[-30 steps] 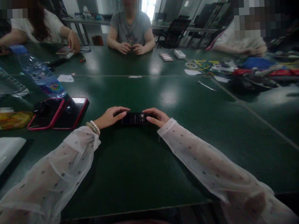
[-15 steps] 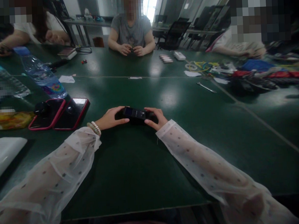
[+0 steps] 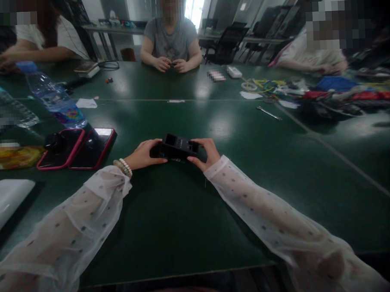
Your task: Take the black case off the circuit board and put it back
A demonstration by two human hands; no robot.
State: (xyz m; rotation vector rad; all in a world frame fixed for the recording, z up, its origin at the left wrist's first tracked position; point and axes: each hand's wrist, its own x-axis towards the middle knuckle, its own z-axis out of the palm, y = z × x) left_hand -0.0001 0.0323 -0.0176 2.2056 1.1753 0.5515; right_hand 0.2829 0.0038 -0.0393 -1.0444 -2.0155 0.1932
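Between my hands is a small black box-shaped device, with a square recess at its left and a row of small marks and openings on the upper face. Its exact kind I cannot tell. My left hand closes on the left end, thumb at the near side and fingers behind. At the right end, my right hand grips it the same way, with thumb in front and fingers on the far edge. The device is slightly tilted, just above or on the green table; which of these I cannot tell.
To the left are two red-cased phones, a plastic bottle, a yellow packet and a white object. Rightward lie a wrench and a pile of cables and cloth. Several people sit around the table.
The black device has turned in my hands, so a face with a square recess shows where a flat dark panel did. My right fingers have shifted slightly; my left hand barely moved.
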